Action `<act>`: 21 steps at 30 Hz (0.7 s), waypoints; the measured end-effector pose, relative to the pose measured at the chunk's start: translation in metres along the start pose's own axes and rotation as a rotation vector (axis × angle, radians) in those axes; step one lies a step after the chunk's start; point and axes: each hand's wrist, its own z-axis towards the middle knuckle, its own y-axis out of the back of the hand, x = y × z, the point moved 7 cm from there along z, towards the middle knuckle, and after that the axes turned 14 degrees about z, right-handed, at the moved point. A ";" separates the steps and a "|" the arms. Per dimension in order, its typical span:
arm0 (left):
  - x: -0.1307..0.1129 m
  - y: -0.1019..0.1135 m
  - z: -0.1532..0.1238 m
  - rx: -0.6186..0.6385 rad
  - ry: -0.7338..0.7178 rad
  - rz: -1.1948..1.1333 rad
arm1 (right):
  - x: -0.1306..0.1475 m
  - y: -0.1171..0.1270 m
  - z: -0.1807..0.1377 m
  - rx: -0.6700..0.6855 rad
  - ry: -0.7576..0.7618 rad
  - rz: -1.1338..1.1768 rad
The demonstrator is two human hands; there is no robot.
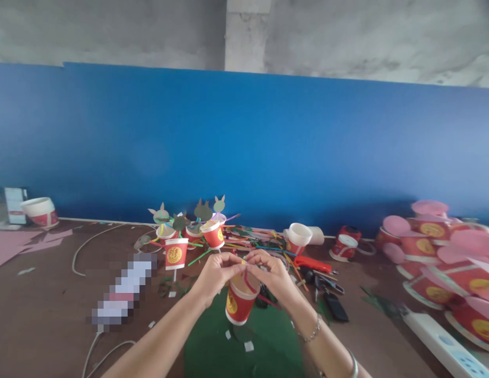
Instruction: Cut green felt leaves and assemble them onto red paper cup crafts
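Note:
Above a red paper cup with a yellow emblem, my left hand and my right hand meet at the fingertips. Both are closed in a pinch on a thin red strip, which curves down over the cup's mouth. A tiny yellow spot shows between the fingertips; what it is I cannot make out. The cup is slightly tilted over a dark green sheet; whether it rests there is unclear. Small white paper bits lie on the sheet.
Behind are paper cups with animal-head cutouts and a pile of coloured sticks. An orange-red tool, keys and a black fob lie right. Stacked pink-topped cups, a power strip and a blue partition surround them.

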 end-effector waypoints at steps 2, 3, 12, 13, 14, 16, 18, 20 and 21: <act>-0.001 -0.001 0.000 0.039 0.007 -0.057 | -0.001 -0.001 -0.001 0.036 -0.040 0.074; -0.001 -0.002 -0.001 0.064 0.009 -0.088 | -0.002 -0.002 -0.002 0.052 -0.058 0.116; 0.007 -0.020 -0.006 0.292 0.114 -0.352 | -0.017 -0.017 -0.009 0.146 -0.242 0.633; 0.007 -0.019 -0.006 0.290 0.117 -0.351 | -0.019 -0.018 -0.009 0.137 -0.252 0.651; 0.007 -0.018 -0.005 0.278 0.110 -0.332 | -0.020 -0.018 -0.009 0.126 -0.261 0.653; 0.005 -0.013 -0.003 0.222 0.076 -0.246 | -0.022 -0.017 -0.008 0.095 -0.265 0.608; 0.003 -0.008 0.000 0.147 0.040 -0.127 | -0.023 -0.014 -0.007 0.057 -0.250 0.508; 0.004 -0.004 0.002 0.083 0.026 -0.017 | -0.024 -0.010 -0.004 0.021 -0.205 0.365; 0.005 -0.002 0.003 0.054 0.018 0.037 | -0.024 -0.007 -0.002 0.008 -0.171 0.277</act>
